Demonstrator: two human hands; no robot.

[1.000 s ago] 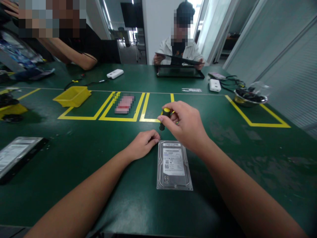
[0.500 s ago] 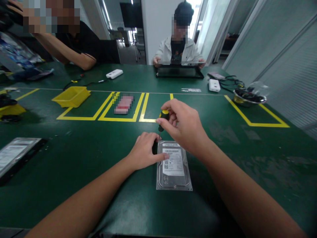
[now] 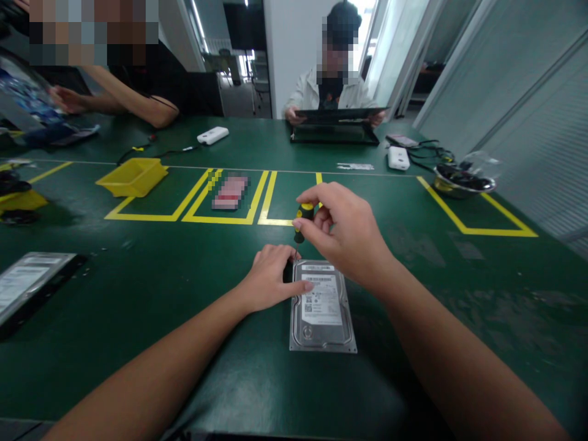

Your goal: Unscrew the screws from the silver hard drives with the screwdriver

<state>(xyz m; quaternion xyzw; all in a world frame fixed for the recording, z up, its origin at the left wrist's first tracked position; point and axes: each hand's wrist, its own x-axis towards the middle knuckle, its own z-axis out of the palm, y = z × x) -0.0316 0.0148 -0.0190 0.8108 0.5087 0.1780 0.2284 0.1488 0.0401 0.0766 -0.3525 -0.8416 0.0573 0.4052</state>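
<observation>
A silver hard drive (image 3: 324, 337) with a white label lies flat on the green table in front of me. My left hand (image 3: 271, 278) grips its left side, thumb on the label and fingertips by the far-left corner. Between the fingers and thumb of my right hand (image 3: 342, 226) is a small black-and-yellow screwdriver (image 3: 302, 222). It stands nearly upright, its thin shaft reaching down to the drive's far-left corner. The exact contact of the tip is too small to make out.
Another hard drive (image 3: 32, 282) lies at the left. Beyond are a yellow bin (image 3: 133, 177), a pixelated pinkish item (image 3: 231, 192) and, at right, a metal bowl (image 3: 463, 184) of dark parts. One person opposite holds a dark panel (image 3: 340, 115); another sits at far left.
My hands, the screwdriver and the drive have barely moved. Opposite, the person has tilted the dark panel; at the left, the other person's one hand has come down.
</observation>
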